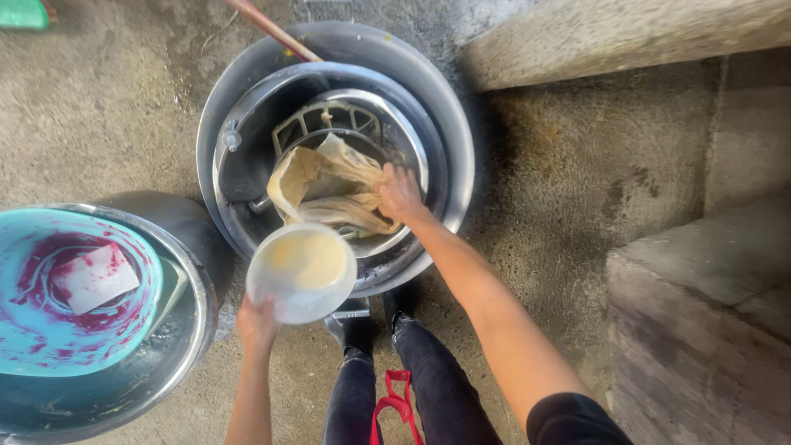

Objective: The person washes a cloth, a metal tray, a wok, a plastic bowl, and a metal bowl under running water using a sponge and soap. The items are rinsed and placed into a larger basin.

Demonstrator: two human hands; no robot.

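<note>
The hands were kept apart: the right hand (400, 193) was pressed on the cloth (329, 191) inside the basin (449, 132), while the bowl (301, 272) was gripped by the left hand (257, 323) at the basin's near rim, just beside the cloth.

A rough, stained concrete floor (568, 189) is seen beneath everything. A large metal basin (457, 156) is set directly on it at the centre, and a second metal basin (194, 330) is placed to the left, just beside the first. Raised concrete blocks (700, 305) are found along the right side and upper edge. A green object (23, 12), cut off by the frame, is seen at the top left corner.
</note>
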